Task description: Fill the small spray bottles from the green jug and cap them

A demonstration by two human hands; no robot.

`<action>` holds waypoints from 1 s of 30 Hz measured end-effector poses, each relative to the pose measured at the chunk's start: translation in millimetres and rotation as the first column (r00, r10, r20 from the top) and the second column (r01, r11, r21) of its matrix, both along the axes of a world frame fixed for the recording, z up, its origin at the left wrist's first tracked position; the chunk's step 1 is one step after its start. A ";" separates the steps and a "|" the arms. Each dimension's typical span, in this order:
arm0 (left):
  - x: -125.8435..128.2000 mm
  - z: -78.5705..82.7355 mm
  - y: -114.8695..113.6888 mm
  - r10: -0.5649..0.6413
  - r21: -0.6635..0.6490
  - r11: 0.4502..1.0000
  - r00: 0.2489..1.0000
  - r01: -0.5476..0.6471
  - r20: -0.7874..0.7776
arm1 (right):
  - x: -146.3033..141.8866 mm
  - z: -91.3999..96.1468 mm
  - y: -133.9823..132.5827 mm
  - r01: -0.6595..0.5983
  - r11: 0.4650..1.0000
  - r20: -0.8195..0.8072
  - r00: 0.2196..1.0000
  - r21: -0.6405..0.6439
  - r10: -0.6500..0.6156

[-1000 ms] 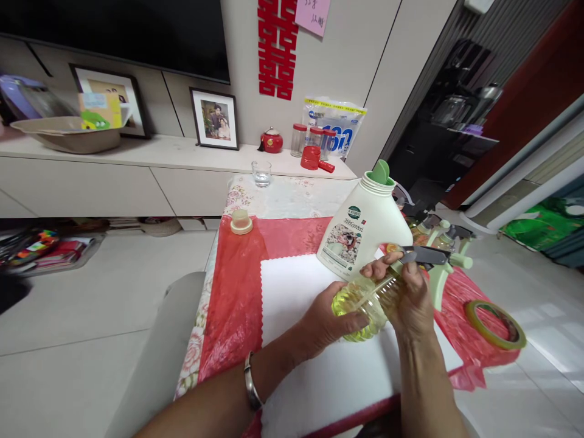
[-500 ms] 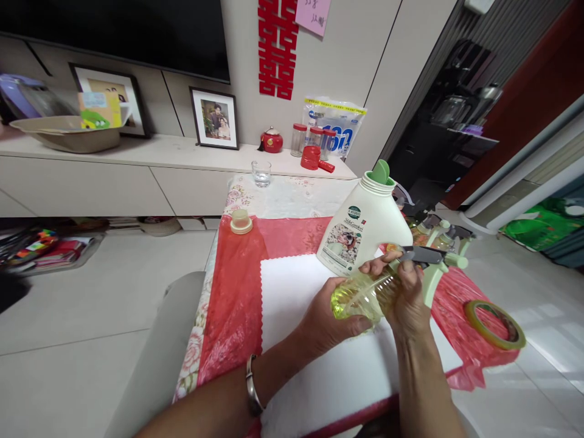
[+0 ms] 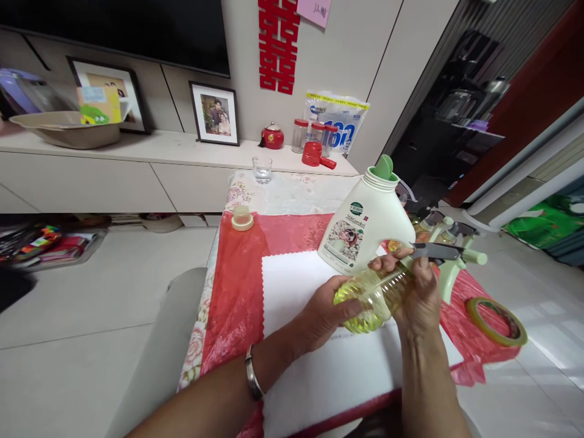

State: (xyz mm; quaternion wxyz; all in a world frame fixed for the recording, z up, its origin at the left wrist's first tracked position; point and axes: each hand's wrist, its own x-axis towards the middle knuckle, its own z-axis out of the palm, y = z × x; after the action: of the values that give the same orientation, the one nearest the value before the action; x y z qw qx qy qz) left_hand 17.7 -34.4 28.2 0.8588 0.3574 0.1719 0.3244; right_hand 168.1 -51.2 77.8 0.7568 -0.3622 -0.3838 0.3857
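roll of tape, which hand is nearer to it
Right. The right hand grips the sprayer end of the spray bottle, left of the roll of tape; the left hand is farther left, around the bottle's base end.

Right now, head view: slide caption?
Left hand and right hand hold a tilted spray bottle with yellow liquid beside a cream jug.

"Garden" on the white jug [image 3: 383, 210], "囍" on the red paper-cut [image 3: 278, 47], seemingly "160" on the pouch [image 3: 338, 111].
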 end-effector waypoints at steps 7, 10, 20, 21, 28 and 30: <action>-0.7 -0.4 0.0 0.007 0.119 0.993 1.000 -0.004 -0.026 | -0.1 1.6 1.1 0.040 0.999 -0.012 0.999 -0.004 -0.040; 0.7 -6.4 -1.4 0.086 0.281 0.958 0.993 -0.059 -0.085 | -3.9 1.5 -0.4 0.067 0.998 0.041 0.997 0.011 -0.068; 4.1 -12.4 -3.6 0.227 0.517 0.847 0.964 -0.126 -0.137 | -8.9 -0.8 -9.0 -0.081 0.996 0.275 0.959 0.034 0.068; 4.6 -12.2 -3.9 0.211 0.509 0.852 0.970 -0.120 -0.125 | -8.9 0.5 -10.1 -0.099 0.995 0.271 0.959 0.026 0.088; 5.0 -12.3 -4.9 0.074 0.453 0.890 0.996 -0.043 -0.052 | -3.1 5.0 -16.9 -0.227 0.974 0.245 0.944 -0.006 0.222; 3.1 -10.6 -5.0 0.026 0.445 0.895 0.998 0.004 -0.063 | 1.3 3.4 -18.3 -0.266 0.964 0.251 0.932 -0.011 0.261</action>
State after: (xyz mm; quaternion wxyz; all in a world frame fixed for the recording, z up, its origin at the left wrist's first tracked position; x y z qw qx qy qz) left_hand 20.8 -39.4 17.6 0.7462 0.5540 0.1240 0.3477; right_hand 169.4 -69.5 81.2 0.6479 -0.3445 -0.5255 0.4306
